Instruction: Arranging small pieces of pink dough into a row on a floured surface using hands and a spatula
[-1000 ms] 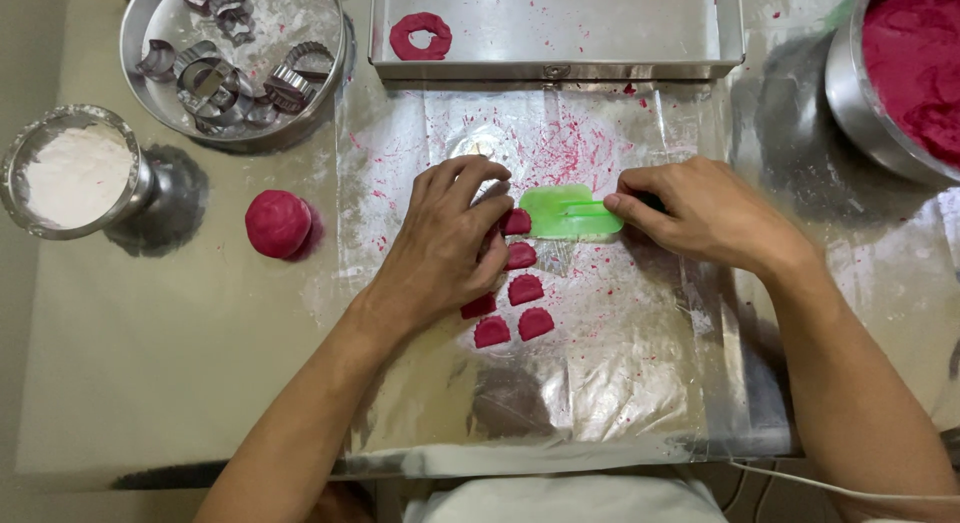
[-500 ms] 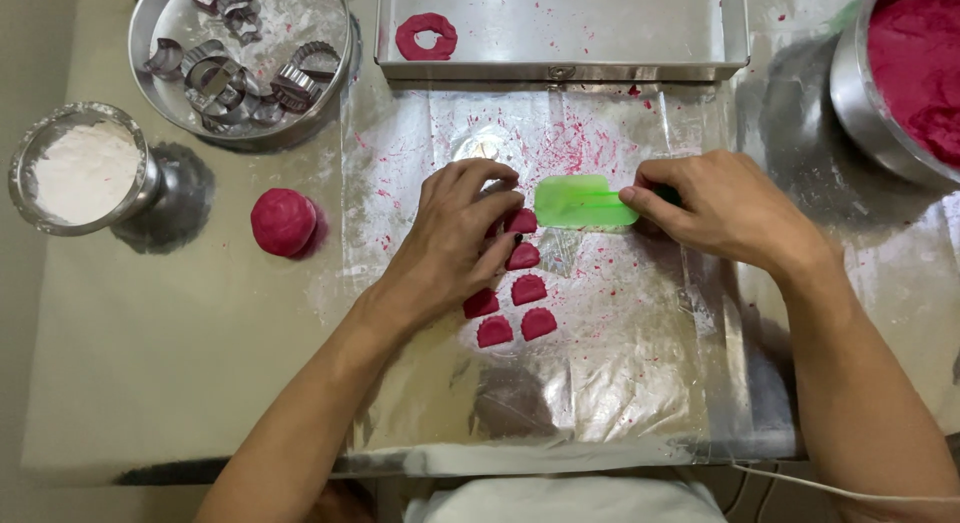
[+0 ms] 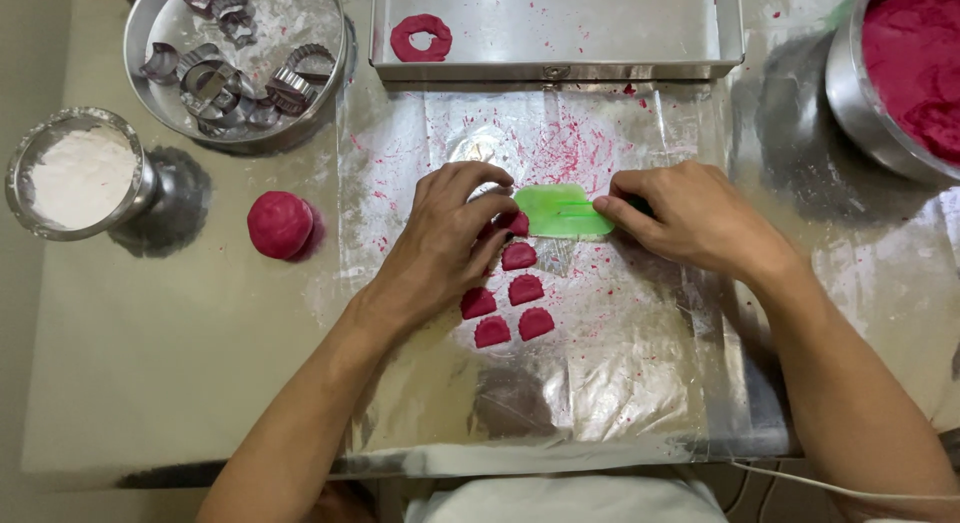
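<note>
The step in hand looks like cutting and lifting small pieces of pink dough with the green scraper (image 3: pixel 562 210), which lies flat on the plastic-covered work sheet (image 3: pixel 640 383) in the middle of the tabletop (image 3: pixel 180 363). The right hand (image 3: pixel 690 218) pinches the scraper's right end between thumb and fingers; the left hand (image 3: pixel 450 238), fingers curled, presses on the dough piece at the scraper's left edge. Just below the scraper lie the cut dough pieces (image 3: pixel 510 303), close together but mostly apart. Left of the scraper, well off, sits a pink dough ball (image 3: pixel 279 224), with a flour cup (image 3: pixel 78 173) farther left. Above the scraper is a metal tray (image 3: pixel 560 68) holding one dough ring (image 3: pixel 421 36). The next move probably calls for sliding the blade cleanly under a piece without squashing its neighbours.
</note>
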